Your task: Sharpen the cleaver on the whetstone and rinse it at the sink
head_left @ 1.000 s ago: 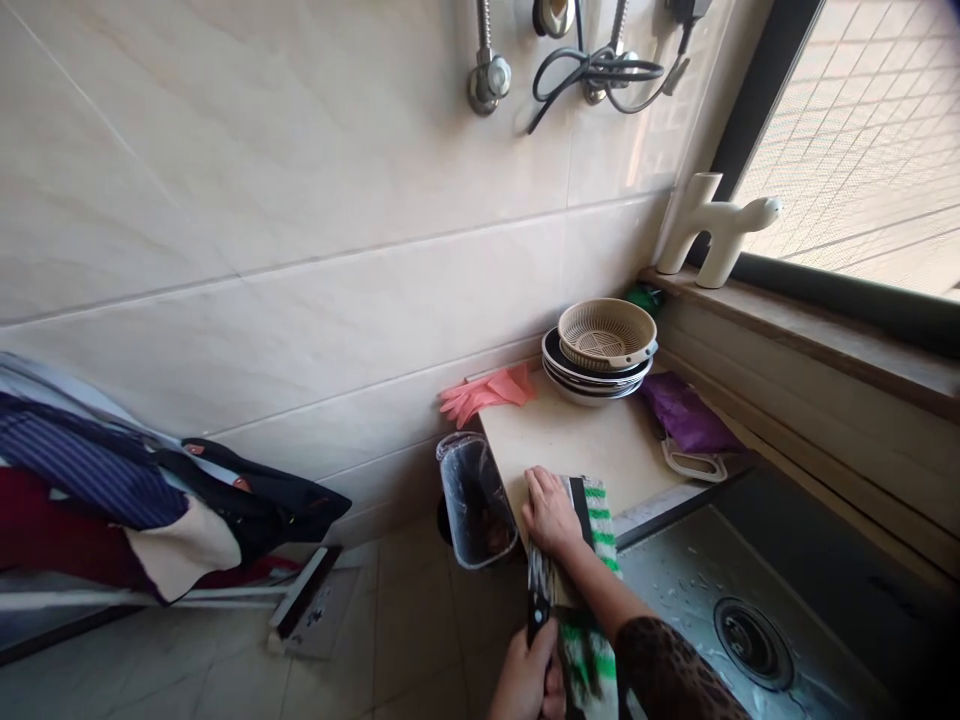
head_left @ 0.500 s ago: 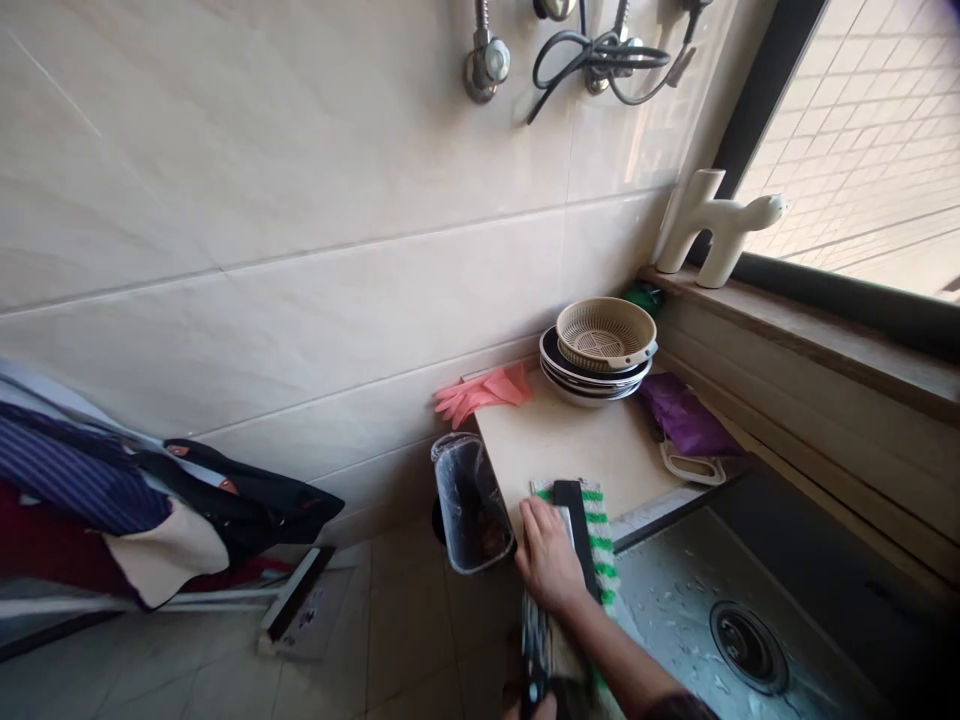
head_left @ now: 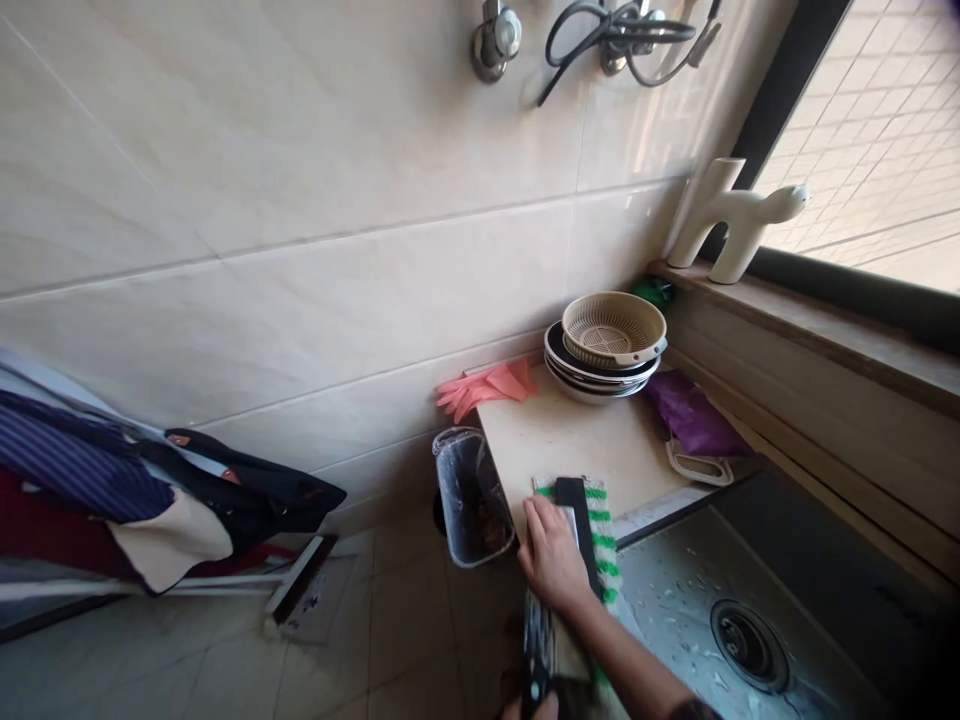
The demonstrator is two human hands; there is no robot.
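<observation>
A clear bin (head_left: 471, 497) stands just beside the hand (head_left: 551, 555).

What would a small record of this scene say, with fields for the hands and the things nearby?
Place: cream board beside a steel sink
Right hand: flat on a green-striped cloth
Left hand: at the bottom edge, by a dark handle
Nearby: clear plastic bin, pink rubber gloves, stacked plates, woven basket
</observation>
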